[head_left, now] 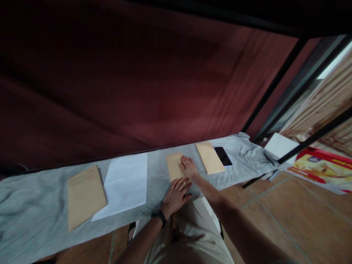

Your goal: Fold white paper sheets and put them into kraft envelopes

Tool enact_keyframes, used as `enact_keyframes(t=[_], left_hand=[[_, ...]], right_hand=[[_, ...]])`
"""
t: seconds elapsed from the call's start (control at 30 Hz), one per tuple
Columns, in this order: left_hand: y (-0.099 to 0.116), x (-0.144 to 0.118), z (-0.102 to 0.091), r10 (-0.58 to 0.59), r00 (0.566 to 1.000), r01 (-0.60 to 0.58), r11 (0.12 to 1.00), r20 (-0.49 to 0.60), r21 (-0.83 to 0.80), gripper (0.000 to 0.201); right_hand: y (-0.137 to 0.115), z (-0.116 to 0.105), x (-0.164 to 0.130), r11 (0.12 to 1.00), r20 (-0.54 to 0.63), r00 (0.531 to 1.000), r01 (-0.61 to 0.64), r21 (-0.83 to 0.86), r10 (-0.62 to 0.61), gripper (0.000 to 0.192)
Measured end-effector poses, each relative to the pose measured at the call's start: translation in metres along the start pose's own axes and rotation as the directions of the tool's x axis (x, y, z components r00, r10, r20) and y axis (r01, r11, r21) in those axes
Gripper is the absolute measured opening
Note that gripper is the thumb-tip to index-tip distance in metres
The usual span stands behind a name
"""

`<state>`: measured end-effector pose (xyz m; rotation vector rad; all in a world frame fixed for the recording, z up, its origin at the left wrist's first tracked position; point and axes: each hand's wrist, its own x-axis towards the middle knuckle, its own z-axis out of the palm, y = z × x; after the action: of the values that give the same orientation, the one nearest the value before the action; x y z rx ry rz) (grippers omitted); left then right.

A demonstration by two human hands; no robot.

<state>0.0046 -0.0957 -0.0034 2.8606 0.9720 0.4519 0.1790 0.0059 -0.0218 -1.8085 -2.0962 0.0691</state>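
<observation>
A brown paper envelope (172, 165) lies in front of me on a grey cloth. My left hand (176, 194), with a dark band on its wrist, rests flat over the envelope's near edge, fingers apart. Across its right side lies my right hand (188, 167), palm down with the fingers stretched out. Neither hand grips anything; together they cover the envelope's lower and right parts. To the right is another brown envelope (210, 158), or a small stack of them. White paper sheets (127, 181) lie to the left, next to a larger-looking brown envelope (85, 198).
The grey cloth (156, 183) covers a long narrow surface against a dark red wall panel (137, 91). A black phone (223, 156) lies beside the right envelope. Dark metal bars (275, 84) slope at the right, near a red and yellow box (324, 168) low by the tiled floor (275, 220).
</observation>
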Motion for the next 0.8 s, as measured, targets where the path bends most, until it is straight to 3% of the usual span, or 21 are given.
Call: enact_keyframes(t=[0.43,0.8], left_hand=[[0.005,0.002,-0.004,-0.03,0.999,0.029,0.998,-0.022,-0.058,0.046],[0.007,-0.001,-0.002,-0.028,1.0,0.027,0.994,-0.002,-0.104,0.047]], right_hand=[[0.0,-0.024,-0.056,0.996,0.008,0.999,0.049,0.074,-0.05,0.046],[-0.018,-0.045,-0.144,0.988,0.002,0.998,0.061,0.141,-0.062,0.047]])
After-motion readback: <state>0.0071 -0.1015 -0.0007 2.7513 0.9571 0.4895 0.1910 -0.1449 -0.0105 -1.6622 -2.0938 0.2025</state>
